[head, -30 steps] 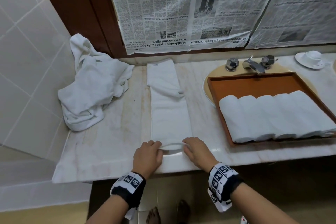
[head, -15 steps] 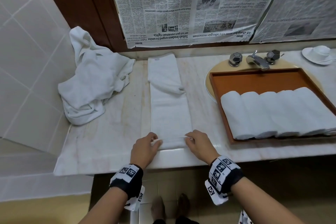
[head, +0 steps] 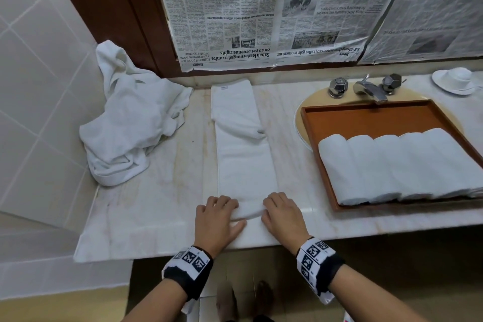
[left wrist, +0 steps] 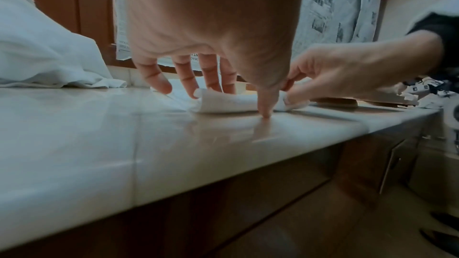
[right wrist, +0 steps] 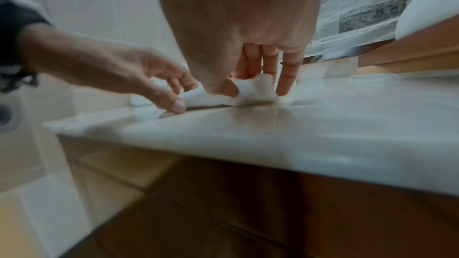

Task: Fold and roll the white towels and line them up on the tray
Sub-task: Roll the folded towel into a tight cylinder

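Worktop (head: pixel 162 206): marble, towel (head: pixel 245 165) stretched beyond the fingers for rolling.
Left hand (head: pixel 218 219): fingers curled over the roll's end.
Right hand (head: pixel 282 217): pinching its other end.

Marble counter (head: pixel 162 217) bears folded towel (head: pixel 243 154), towel heap (head: pixel 130 123), tray (head: pixel 366 115).

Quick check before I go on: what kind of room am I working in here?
Most likely a bathroom, perhaps a hotel's: a marble counter with a sink tap, tiled walls, and rolled white towels lined up on a wooden tray.
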Demonstrator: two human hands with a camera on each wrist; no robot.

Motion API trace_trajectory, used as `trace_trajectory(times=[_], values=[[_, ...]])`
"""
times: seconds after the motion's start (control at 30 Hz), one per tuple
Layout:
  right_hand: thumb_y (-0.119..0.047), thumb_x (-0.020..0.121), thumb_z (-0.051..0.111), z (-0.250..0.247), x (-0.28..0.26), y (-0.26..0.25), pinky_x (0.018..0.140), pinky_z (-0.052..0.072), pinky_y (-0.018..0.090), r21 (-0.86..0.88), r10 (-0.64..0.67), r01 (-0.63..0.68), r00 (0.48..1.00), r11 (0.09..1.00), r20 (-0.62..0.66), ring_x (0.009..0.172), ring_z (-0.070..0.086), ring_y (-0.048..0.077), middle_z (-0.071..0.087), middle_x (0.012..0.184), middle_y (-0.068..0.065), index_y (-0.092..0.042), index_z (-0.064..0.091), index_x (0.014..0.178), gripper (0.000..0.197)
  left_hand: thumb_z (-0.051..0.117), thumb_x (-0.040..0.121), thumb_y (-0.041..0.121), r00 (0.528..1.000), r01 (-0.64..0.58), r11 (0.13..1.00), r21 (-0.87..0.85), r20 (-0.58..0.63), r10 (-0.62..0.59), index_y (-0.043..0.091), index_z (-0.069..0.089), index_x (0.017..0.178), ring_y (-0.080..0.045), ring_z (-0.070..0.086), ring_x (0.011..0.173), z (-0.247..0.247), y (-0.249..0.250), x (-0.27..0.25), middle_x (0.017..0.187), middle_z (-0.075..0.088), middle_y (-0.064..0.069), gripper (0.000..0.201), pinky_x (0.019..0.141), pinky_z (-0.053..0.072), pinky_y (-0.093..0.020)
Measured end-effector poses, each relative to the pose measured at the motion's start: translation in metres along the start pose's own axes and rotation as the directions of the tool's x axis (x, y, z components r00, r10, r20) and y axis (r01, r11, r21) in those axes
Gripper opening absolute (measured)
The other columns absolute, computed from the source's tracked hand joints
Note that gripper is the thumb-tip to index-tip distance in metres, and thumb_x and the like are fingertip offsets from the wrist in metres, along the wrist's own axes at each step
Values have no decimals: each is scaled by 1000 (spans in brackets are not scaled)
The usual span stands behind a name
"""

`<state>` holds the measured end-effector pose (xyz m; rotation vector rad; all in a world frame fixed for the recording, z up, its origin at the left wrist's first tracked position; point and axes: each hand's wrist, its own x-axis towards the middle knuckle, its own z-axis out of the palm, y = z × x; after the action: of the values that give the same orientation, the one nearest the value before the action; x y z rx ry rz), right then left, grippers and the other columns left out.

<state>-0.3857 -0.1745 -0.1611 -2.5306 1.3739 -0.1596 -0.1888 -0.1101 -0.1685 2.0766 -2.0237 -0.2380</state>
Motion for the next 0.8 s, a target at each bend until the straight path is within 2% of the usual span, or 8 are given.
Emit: trace_trajectory(times=[0.13, 0.2, 0.37, 0.47, 0.57, 0.63, 0.7, 0.8], values=[[-35, 86, 35, -5, 5, 8, 78, 47, 33, 217, 38, -46, 998, 975, 41, 92, 52, 20, 63, 93, 3, -9, 66, 95, 41, 46, 78, 51, 996, 81, 980, -181, 58, -71, 29, 69, 95, -14, 58, 83, 1, -3, 2, 87, 62, 13, 36, 66, 43, -30], [-29, 95, 40, -10, 0, 12, 84, 44, 30, 251, 45, -64, 996, 966, 82, 96, 48, 17, 62, 100, 4, -9, 63, 104, 32, 47, 83, 53, 986, 158, 933, -323, 107, -130, 30, 71, 102, -8, 59, 86, -2, -7, 3, 91, 66, 15, 38, 71, 42, -23], [-25, 101, 48, -8, -2, 14, 80, 47, 30, 290, 102, -104, 995, 951, 23, 94, 58, 17, 64, 106, -2, -15, 64, 113, 23, 64, 92, 35, 975, 222, 855, -469, 83, -207, 30, 68, 105, -3, 61, 83, -7, -12, 3, 93, 68, 16, 14, 72, 38, -11], [-23, 100, 51, -8, 1, 11, 66, 49, 35, 278, 121, -103, 991, 955, -49, 79, 57, 19, 58, 101, -4, -19, 60, 104, 11, 68, 91, 36, 958, 273, 828, -489, 61, -280, 28, 64, 104, -2, 54, 74, -6, -13, 6, 94, 59, 8, 16, 71, 40, -15], [-15, 90, 65, -2, -1, 11, 49, 48, 33, 154, 45, -38, 998, 987, -42, 71, 55, 20, 57, 91, -4, -20, 59, 95, 9, 64, 92, 40, 946, 315, 865, -390, 57, -319, 30, 62, 102, -11, 54, 81, -6, -8, 8, 103, 44, 5, 14, 71, 49, -30], [-18, 86, 67, -1, -5, 15, 55, 51, 32, 117, -36, 42, 998, 992, -52, 77, 54, 19, 58, 90, -4, -20, 63, 91, 6, 60, 95, 35, 966, 248, 923, -294, -1, -260, 28, 63, 100, -15, 53, 83, -4, -2, 4, 105, 41, 6, 9, 62, 50, -31], [-32, 80, 64, -5, -11, 16, 64, 52, 31, 76, -94, 95, 995, 993, -18, 89, 53, 18, 59, 100, -4, -22, 66, 96, 19, 61, 95, 29, 983, 164, 950, -267, -41, -181, 27, 66, 100, -18, 55, 85, 1, 0, -1, 105, 47, 7, 8, 59, 51, -33], [-32, 60, 74, -9, -13, 13, 63, 51, 29, -24, -106, 107, 993, 994, 58, 92, 55, 20, 58, 105, -1, -20, 66, 98, 40, 61, 87, 43, 996, 66, 974, -219, -42, -77, 29, 65, 108, -20, 54, 91, 10, -2, -10, 108, 55, 8, 25, 63, 53, -34]])
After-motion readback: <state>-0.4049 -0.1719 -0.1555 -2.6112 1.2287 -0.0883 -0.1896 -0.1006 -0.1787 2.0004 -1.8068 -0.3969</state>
